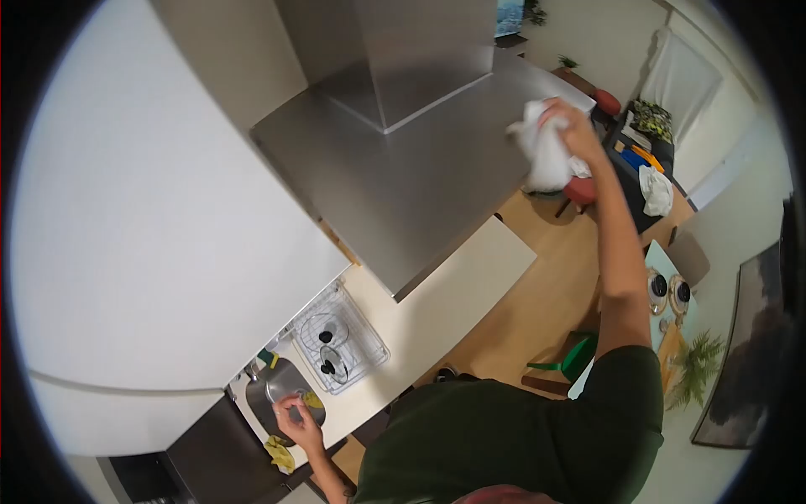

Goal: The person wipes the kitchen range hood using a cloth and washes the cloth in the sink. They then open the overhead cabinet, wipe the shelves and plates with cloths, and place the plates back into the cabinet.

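Observation:
A stainless steel range hood (403, 176) spans the upper middle of the view. My right hand (571, 130) is raised at the hood's right edge, its fingers closed on a crumpled white cloth (546, 155). The cloth hangs down, slightly blurred, against or just in front of that edge; contact cannot be made out. Down at the lower left, my left hand (298, 422) is over the sink (262, 407) with its fingers bent and partly apart, and nothing shows in it. A yellow cloth (279, 454) lies on the sink's near edge.
A wire dish rack (361, 340) with glass lids stands on the pale counter (453, 294) beside the sink. White cabinets (159, 218) fill the left. Beyond the counter are a green chair (578, 357), a dark sofa, a table with burner-like round items and a plant (698, 365).

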A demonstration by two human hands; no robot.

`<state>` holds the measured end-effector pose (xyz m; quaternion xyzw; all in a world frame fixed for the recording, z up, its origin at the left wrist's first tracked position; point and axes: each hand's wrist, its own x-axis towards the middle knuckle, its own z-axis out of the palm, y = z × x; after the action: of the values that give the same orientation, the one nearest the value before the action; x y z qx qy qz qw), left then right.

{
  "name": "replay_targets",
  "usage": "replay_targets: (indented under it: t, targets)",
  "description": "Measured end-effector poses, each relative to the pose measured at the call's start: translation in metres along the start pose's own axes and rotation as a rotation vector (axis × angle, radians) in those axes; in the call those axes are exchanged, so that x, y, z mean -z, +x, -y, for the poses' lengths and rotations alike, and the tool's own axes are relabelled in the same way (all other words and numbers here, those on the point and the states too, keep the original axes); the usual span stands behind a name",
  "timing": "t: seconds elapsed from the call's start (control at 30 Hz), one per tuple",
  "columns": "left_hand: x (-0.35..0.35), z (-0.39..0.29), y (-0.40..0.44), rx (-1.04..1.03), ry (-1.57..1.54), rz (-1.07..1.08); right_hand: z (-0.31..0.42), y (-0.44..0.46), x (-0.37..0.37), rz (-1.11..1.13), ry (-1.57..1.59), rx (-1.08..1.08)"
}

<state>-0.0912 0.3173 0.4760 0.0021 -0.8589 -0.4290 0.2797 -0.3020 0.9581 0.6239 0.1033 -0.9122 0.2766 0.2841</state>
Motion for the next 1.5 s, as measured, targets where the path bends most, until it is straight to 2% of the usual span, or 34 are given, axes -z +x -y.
replay_targets:
  t: [0.03,0.1,0.17,0.2,0.23,0.27,0.3,0.37,0.4,0.43,0.5,0.57,0.67,0.7,0.77,0.93,1.0,1.03,1.1,1.13,1.17,1.2,1.23,1.27,1.3,1.33,1.37,1.43,1.47,1.5]
  targets:
    - [0.003,0.016,-0.023,0.088,-0.027,-0.024,-0.043,0.015,0.012,0.036,-0.024,0.066]
    - [0.017,0.051,-0.072,0.304,0.092,0.016,-0.085,0.043,0.016,0.024,-0.029,-0.152]
    - [0.019,0.055,-0.1,0.396,0.076,0.035,-0.055,0.066,-0.006,0.046,-0.389,-0.247]
    - [0.021,0.051,-0.111,0.472,0.055,0.042,-0.07,0.08,-0.038,0.098,-0.44,-0.248]
    - [0.023,0.063,-0.126,0.534,0.065,0.054,0.008,0.08,-0.057,0.161,-0.466,-0.277]
    - [0.024,0.071,-0.135,0.529,0.076,0.076,0.093,0.067,-0.063,0.302,-0.421,0.016]
    - [0.024,0.079,-0.143,0.522,0.084,0.1,0.128,0.059,-0.099,0.143,-0.42,-0.012]
    - [0.021,0.091,-0.151,0.518,0.001,0.109,0.218,0.036,-0.121,0.281,-0.257,0.159]
    - [0.02,0.092,-0.152,0.541,-0.031,0.119,0.24,0.023,-0.14,0.279,-0.047,0.269]
    - [0.021,0.097,-0.153,0.576,-0.043,0.157,0.272,0.005,-0.144,0.207,-0.028,0.374]
    - [0.026,0.098,-0.151,0.624,-0.042,0.182,0.308,-0.033,-0.154,0.151,0.043,0.365]
    - [0.039,0.107,-0.159,0.552,-0.043,0.169,0.334,-0.07,-0.158,0.112,0.051,0.571]
    - [0.058,0.125,-0.175,0.543,-0.161,0.133,0.361,-0.144,-0.165,0.638,0.499,0.414]
    - [0.065,0.13,-0.178,0.549,-0.164,0.148,0.361,-0.168,-0.176,0.78,0.661,0.338]
    - [0.082,0.142,-0.193,0.654,-0.252,0.171,0.346,-0.222,-0.213,0.811,0.686,0.152]
    - [0.108,0.192,-0.215,0.759,-0.251,0.429,0.269,-0.351,-0.275,0.734,0.347,-0.53]
    - [0.101,0.215,-0.225,1.043,-0.184,0.703,0.226,-0.421,-0.287,0.726,0.181,-0.71]
    - [0.092,0.216,-0.226,1.046,-0.186,0.712,0.201,-0.455,-0.287,0.764,0.091,-0.761]
    - [0.055,0.211,-0.221,0.67,0.194,1.146,0.183,-0.5,-0.263,0.983,-0.087,-0.849]
    - [0.032,0.204,-0.221,0.55,0.19,1.148,0.178,-0.515,-0.254,1.216,-0.19,-0.849]
    - [0.004,0.197,-0.22,0.438,0.188,1.136,0.142,-0.59,-0.263,1.126,-0.299,-0.773]
    - [-0.03,0.2,-0.229,0.381,0.156,1.183,0.109,-0.639,-0.265,1.268,-0.191,-0.691]
    - [-0.057,0.177,-0.219,0.217,0.167,1.22,0.119,-0.656,-0.245,1.054,-0.096,-0.751]
    - [-0.08,0.16,-0.213,0.361,-0.008,1.319,0.145,-0.623,-0.224,1.424,-0.193,-0.658]
    - [-0.108,0.157,-0.217,0.272,-0.069,1.414,0.133,-0.653,-0.221,1.397,-0.19,-0.637]
    - [-0.127,0.154,-0.217,0.244,-0.155,1.508,0.108,-0.71,-0.22,1.303,-0.094,-0.776]
    - [-0.136,0.143,-0.209,0.308,-0.145,1.45,0.083,-0.736,-0.229,1.205,0.003,-0.912]
    - [-0.137,0.119,-0.183,0.282,-0.069,1.424,0.1,-0.674,-0.225,1.479,-0.023,-0.445]
    - [-0.143,0.139,-0.193,0.33,-0.06,1.382,0.106,-0.655,-0.229,1.513,-0.018,-0.388]
    - [-0.152,0.167,-0.209,0.309,-0.002,1.329,0.129,-0.62,-0.236,1.354,0.102,-0.866]
